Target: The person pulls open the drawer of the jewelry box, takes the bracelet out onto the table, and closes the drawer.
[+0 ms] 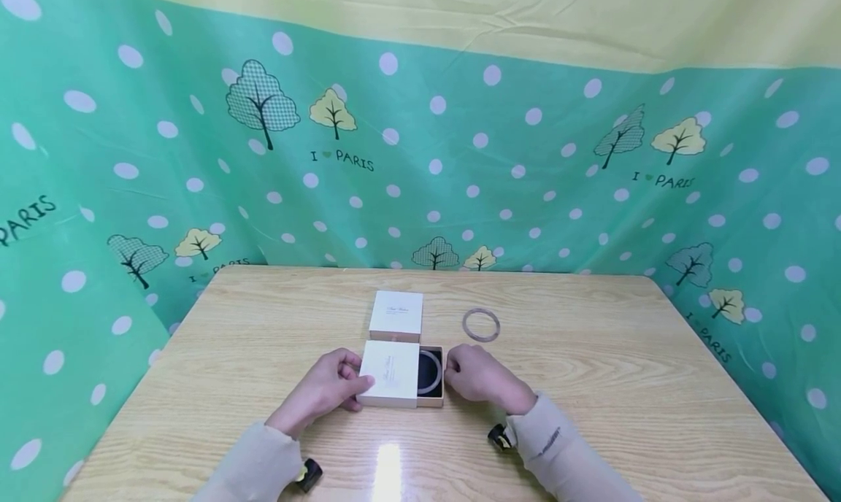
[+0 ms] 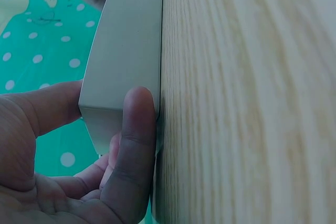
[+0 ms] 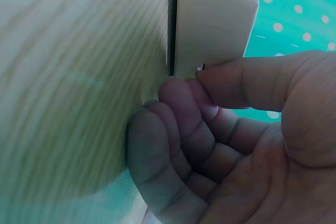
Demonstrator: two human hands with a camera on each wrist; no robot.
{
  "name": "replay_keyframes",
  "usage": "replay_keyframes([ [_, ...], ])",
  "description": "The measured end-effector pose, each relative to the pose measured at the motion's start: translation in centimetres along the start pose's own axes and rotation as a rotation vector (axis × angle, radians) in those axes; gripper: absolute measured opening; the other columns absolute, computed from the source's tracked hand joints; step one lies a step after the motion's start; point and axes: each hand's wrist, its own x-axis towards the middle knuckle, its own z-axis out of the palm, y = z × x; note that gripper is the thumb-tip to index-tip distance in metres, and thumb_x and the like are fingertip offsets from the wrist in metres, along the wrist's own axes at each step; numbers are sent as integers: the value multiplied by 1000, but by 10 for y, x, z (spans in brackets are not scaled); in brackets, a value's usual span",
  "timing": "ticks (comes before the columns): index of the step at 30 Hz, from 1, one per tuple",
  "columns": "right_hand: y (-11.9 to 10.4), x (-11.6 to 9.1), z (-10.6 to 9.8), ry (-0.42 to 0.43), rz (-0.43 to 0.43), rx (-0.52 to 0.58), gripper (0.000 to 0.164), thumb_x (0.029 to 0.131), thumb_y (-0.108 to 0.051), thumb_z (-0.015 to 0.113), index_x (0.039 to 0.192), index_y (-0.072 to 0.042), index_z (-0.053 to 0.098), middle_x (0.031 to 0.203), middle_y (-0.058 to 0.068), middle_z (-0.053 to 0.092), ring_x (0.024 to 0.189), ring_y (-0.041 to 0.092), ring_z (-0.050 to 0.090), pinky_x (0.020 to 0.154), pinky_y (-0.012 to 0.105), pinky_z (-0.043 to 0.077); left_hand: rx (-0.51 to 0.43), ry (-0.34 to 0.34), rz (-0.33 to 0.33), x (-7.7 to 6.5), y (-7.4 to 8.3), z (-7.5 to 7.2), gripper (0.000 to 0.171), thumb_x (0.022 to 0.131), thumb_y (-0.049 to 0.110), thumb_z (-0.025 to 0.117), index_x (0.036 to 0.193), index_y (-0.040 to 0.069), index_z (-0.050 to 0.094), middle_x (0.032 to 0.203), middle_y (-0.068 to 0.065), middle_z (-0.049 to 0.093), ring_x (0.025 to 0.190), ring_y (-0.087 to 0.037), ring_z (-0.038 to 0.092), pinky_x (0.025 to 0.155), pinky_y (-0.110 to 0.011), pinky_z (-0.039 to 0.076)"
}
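A white slide-out gift box (image 1: 390, 373) lies on the table, its inner drawer (image 1: 430, 402) partly out toward the right. Inside the drawer, on a black lining, a pale bangle (image 1: 439, 381) shows in part; the sleeve covers the rest. My left hand (image 1: 331, 381) grips the left end of the sleeve, thumb on one side and fingers around the other. At the drawer's right end my right hand (image 1: 482, 374) has thumb and forefinger pinched together, with a tiny bit of a tab (image 3: 200, 67) showing by the thumb tip. Its other fingers are curled.
Just behind the sleeve sits a second white box (image 1: 397, 314), closed, with small print on its lid. Another bangle (image 1: 482, 325) lies flat on the wooden table (image 1: 263, 341) behind my right hand. A green dotted curtain (image 1: 420, 159) stands behind the table.
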Motion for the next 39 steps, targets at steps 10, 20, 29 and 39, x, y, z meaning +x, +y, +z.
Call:
replay_keyframes([
  [10,5,-2,-2,13,-11,-2,23,86,-7,56,65,-14,55,58,-4,50,50,11,46,45,26,38,-13,2,6,1,-1,1,38,84,7,72,113,-5,51,83,-12,51,59,-22,61,58,-35,58],
  [20,5,-5,-4,5,13,8,23,87,-7,56,66,-13,55,60,-3,51,52,13,46,47,26,39,-5,1,5,0,0,0,38,84,8,72,113,-5,51,82,-11,51,59,-21,62,57,-35,58],
  [29,12,-6,-3,9,16,9,23,87,-7,55,65,-14,55,60,-3,50,52,13,46,47,27,38,-9,-2,3,0,-1,1,38,84,8,72,112,-5,51,82,-12,51,59,-22,61,57,-35,58],
  [39,12,-6,-4,18,8,3,23,87,-7,55,65,-14,54,59,-3,50,51,12,45,47,27,38,-45,-15,11,0,-1,0,37,83,6,72,112,-6,50,84,-12,49,61,-23,61,60,-36,59],
])
